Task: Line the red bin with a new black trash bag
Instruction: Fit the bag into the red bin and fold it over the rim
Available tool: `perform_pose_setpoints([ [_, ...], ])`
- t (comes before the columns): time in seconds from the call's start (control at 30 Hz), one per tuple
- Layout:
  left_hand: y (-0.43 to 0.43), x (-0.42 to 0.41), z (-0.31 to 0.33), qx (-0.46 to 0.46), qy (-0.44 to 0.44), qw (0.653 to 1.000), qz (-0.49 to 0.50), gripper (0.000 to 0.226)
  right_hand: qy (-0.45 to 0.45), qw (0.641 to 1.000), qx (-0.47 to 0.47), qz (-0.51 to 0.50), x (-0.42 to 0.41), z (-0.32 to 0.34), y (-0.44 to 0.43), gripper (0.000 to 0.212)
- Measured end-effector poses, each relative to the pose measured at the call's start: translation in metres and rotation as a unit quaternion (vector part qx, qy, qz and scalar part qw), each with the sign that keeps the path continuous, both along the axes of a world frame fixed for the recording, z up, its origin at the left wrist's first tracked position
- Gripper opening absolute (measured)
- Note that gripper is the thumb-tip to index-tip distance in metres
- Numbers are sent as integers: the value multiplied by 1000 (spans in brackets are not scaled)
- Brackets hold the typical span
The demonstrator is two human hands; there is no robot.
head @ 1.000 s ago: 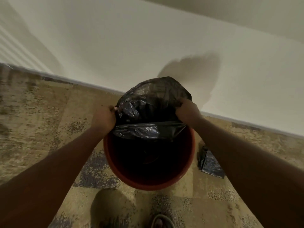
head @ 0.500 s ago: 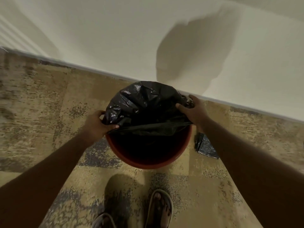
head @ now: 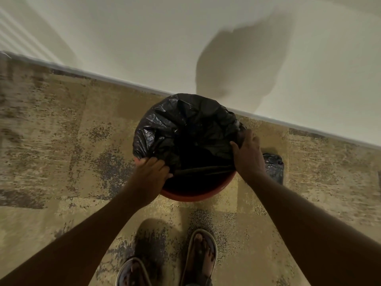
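Observation:
The round red bin [head: 191, 196] stands on the carpet close to the wall. A crinkled black trash bag [head: 185, 124] is spread over its far and left rim, with its open mouth sagging into the bin. Only the bin's near rim shows bare red. My left hand [head: 151, 178] grips the bag's edge at the bin's left near side. My right hand [head: 248, 155] holds the bag's edge against the right rim. A taut strip of bag stretches between both hands across the opening.
A cream wall with a baseboard [head: 123, 82] runs diagonally right behind the bin. A second crumpled black bag [head: 274, 166] lies on the patterned carpet just right of the bin. My sandalled feet [head: 203, 256] stand in front of it.
The bag has been pulled down from above the bin and spread over its far rim. Both hands have moved lower onto the rim, the left one toward the near side. The camera has risen.

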State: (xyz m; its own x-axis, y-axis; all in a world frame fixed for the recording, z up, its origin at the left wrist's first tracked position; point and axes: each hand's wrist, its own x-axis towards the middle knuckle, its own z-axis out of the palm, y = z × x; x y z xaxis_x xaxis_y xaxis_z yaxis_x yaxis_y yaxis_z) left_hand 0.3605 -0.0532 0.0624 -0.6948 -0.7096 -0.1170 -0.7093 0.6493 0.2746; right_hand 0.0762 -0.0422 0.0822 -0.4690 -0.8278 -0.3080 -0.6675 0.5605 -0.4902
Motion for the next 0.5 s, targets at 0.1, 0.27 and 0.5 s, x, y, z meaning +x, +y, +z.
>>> perform_pose_setpoints([
  [0.1, 8, 11, -2, 1, -27, 999, -35, 41, -5, 999, -33, 14, 2, -6, 14, 21],
  [0.27, 11, 14, -1, -84, 45, 995, -40, 26, -104, 978, -78, -162, 6, -15, 23, 28],
  [0.5, 27, 24, -1, -137, 40, 985, -99, 39, -200, 949, -63, -234, 8, -21, 51, 26],
])
